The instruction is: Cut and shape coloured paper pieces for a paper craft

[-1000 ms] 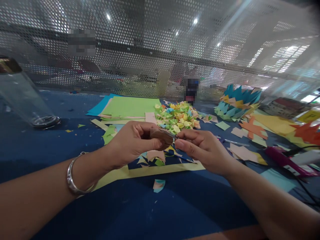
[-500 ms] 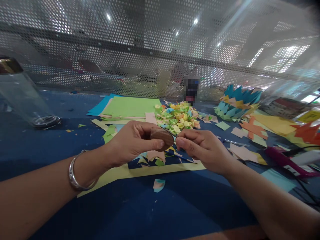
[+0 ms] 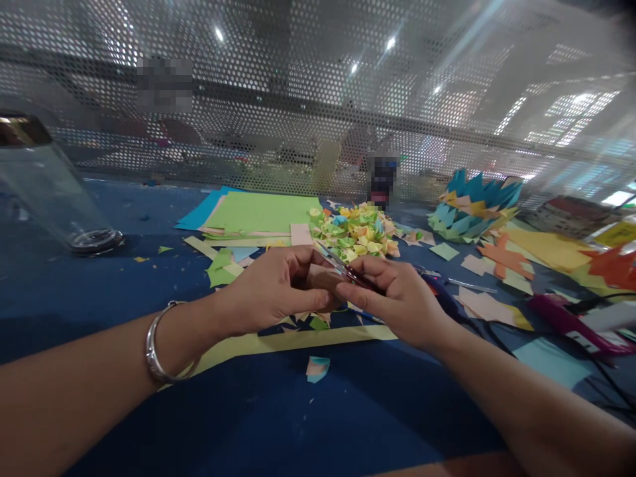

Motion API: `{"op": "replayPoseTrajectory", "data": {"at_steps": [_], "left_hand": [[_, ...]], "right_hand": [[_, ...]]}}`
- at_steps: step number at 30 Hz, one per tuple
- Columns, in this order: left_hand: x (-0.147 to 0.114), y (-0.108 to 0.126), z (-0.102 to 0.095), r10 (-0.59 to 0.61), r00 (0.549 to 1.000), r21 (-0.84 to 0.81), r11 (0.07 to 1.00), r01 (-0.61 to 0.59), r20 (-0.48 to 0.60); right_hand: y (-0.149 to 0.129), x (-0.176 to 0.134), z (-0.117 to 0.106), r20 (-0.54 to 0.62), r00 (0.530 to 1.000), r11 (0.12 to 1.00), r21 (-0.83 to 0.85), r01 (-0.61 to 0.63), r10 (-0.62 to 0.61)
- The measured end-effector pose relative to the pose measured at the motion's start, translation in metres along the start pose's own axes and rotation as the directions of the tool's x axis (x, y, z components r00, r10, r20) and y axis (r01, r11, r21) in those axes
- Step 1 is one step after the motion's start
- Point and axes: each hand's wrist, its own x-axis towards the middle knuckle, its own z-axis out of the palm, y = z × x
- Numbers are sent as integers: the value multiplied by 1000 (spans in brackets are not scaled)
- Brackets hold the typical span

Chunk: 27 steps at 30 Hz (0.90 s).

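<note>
A brown piece [image 3: 324, 277] is pinched by the inward-turned left hand [image 3: 271, 288], a half-hidden tool [image 3: 358, 277] by the right hand [image 3: 400, 298].

Head camera: 1 view, from the wearer's head, facing forward and down
Left hand [image 3: 271, 285], right hand [image 3: 400, 301]: close, mid-frame
Blue table [image 3: 248, 411]: below the lens
Perforated screen [image 3: 223, 119]: farther, ahead

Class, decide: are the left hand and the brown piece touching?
Touching. The head view shows the left hand holding the brown piece between thumb and curled fingers.
</note>
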Motion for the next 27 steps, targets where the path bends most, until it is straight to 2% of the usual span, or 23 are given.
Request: {"op": "replayPoseTrajectory", "data": {"at_steps": [6,10,14,18,23,27], "left_hand": [[-1,-4,8,-34,988,-200,980,4,-150],[-4,-6,17,-54,977,-266,964,-3,-205],[-5,-5,19,35,956,-122,990,-73,-290],[-1,-7,10,104,938,16,994,-104,-332],[0,-7,3,165,944,104,985,-141,-286],[-1,-6,4,160,959,106,985,-139,-235]], "right_hand": [[-1,-1,4,-192,981,1000,-5,27,-27],[0,-3,6,-218,975,999,-10,51,-52],[4,-3,2,-199,978,998,-34,53,-59],[6,-3,-5,-147,988,998,-38,44,-49],[2,-3,-5,-52,998,1000,7,20,-19],[1,-4,-4,-31,999,1000,19,17,-17]]}}
